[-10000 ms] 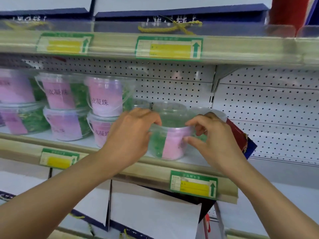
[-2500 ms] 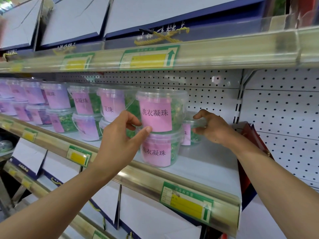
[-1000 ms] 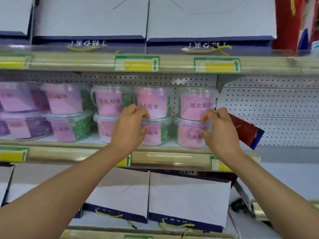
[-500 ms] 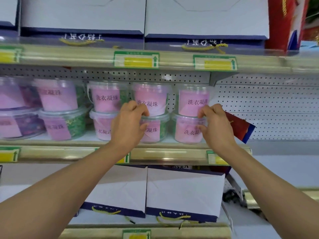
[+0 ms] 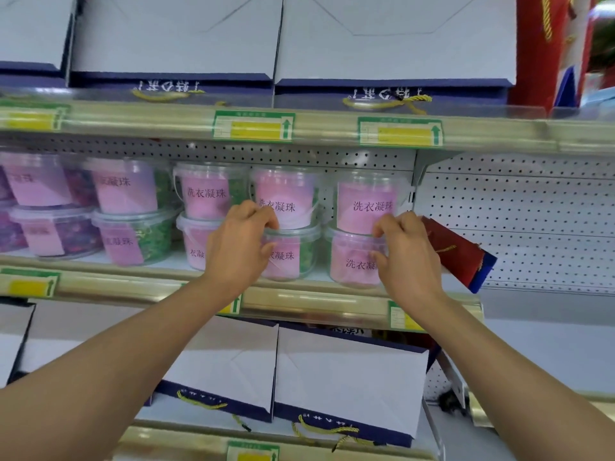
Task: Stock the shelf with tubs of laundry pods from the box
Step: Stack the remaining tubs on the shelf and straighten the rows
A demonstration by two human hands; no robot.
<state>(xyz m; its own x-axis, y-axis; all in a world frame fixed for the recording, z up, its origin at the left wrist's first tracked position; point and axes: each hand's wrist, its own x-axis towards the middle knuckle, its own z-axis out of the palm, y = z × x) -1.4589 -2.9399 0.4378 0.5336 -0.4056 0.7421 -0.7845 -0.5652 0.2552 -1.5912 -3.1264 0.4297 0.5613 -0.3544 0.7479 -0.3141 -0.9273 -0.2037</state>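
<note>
Both hands up at shelf (image 5: 299, 296): left hand (image 5: 238, 249) pinches middle upper tub (image 5: 286, 194), right hand (image 5: 407, 254) pinches rightmost upper tub (image 5: 367, 201). Pink labels read 洗衣凝珠; tubs stacked two-high.

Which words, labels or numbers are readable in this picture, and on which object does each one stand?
"洗衣凝珠": pink label of the top right tub, and of the tub below it, partly hidden by the right hand.
"洗衣凝珠": top tub left of the left hand.
Price tags on the shelf edge: too small to read.
Gift boxes above: print upside down and blurred, unreadable.
</note>
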